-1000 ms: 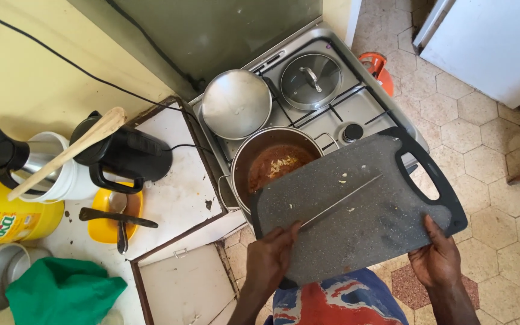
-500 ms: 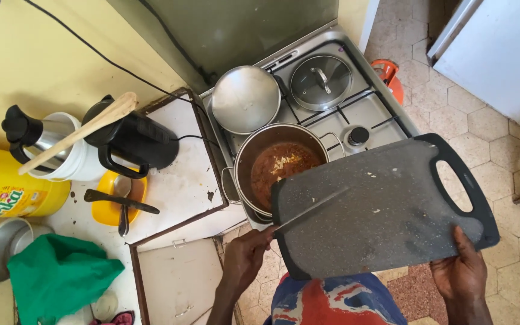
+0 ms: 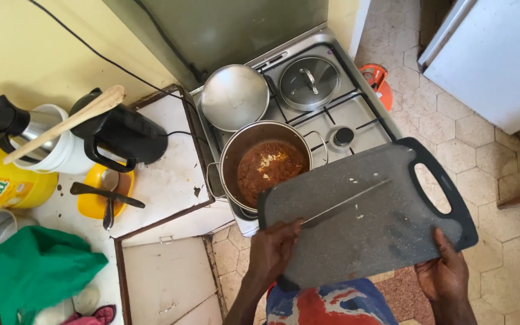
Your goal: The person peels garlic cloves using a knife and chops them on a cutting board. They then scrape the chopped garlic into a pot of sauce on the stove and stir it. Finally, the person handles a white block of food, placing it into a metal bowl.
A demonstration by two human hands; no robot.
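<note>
At lower right of the frame, the right hand (image 3: pixel 446 278) grips the grey cutting board (image 3: pixel 368 222) from below; the left hand (image 3: pixel 272 253) holds a knife (image 3: pixel 344 204) across it, beside the pot (image 3: pixel 266 165).

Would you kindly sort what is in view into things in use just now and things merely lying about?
In use: cutting board in the right hand; knife in the left hand; pot of red sauce.

Lying about: kettle, wooden spoon, yellow bowl, green cloth, lidded pan.
</note>
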